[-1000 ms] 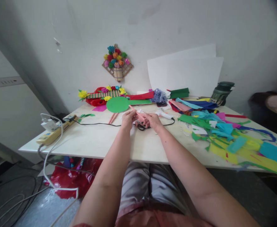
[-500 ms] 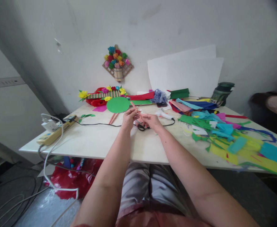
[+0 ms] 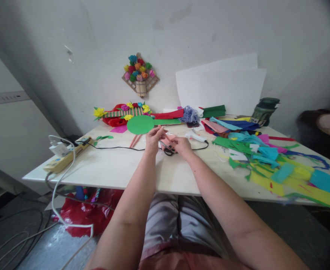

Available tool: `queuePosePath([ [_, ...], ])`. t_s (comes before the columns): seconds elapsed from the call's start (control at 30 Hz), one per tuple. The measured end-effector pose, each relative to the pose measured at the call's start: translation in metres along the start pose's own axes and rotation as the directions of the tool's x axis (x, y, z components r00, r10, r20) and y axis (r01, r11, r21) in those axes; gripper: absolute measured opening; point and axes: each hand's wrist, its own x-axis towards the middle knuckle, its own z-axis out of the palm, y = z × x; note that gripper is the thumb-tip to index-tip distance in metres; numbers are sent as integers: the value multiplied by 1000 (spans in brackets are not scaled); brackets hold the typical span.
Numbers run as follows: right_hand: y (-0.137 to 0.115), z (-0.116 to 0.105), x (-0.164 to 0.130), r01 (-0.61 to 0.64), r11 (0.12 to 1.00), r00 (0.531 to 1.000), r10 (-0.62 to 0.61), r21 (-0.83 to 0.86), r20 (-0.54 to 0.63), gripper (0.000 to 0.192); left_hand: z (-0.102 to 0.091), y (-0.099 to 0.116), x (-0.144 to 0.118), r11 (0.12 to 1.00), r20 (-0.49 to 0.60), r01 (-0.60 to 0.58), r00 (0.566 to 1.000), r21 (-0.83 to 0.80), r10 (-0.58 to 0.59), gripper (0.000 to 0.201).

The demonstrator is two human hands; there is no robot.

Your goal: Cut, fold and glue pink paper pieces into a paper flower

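While the left hand (image 3: 152, 139) and right hand (image 3: 181, 145) pinch a pink paper strip (image 3: 166, 138) above the table (image 3: 119, 168), rolling looks barely begun; scissors (image 3: 168, 150) lie beneath, most strip unrolled

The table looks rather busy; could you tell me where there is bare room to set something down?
The table is bare on its near-left stretch, bordered by the power strip, the black cable and the left hand. The right side is crowded with coloured paper scraps; the back edge holds paper flowers and the green disc.
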Motion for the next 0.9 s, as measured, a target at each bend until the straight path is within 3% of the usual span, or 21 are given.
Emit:
queuePosePath([
  [0.27,-2,-4,-2,-5,995,1000,5,-97,-2,21,6,5,-5,999,23,30,999,27,-30,23],
  [0.47,1,0,0,37,999,999,-37,-17,-35,24,3,-2,-3,991,58,79,995,107,-86,25],
  [0.6,2,2,1,122,991,992,-120,47,-44,25,-5,-8,2,987,-11,129,992,92,-128,27],
  [0.67,1,1,-2,139,990,989,-140,-17,-43,27,-10,-9,4,985,-94,169,982,29,-166,27],
  [0.73,-3,-1,-5,113,977,993,-117,-184,-16,28,-14,-9,6,976,-165,209,962,-62,-217,26],
  [0.9,-15,-6,-15,218,860,973,-157,-461,168,31,-18,-4,7,916,-250,288,899,-278,-359,20],
])
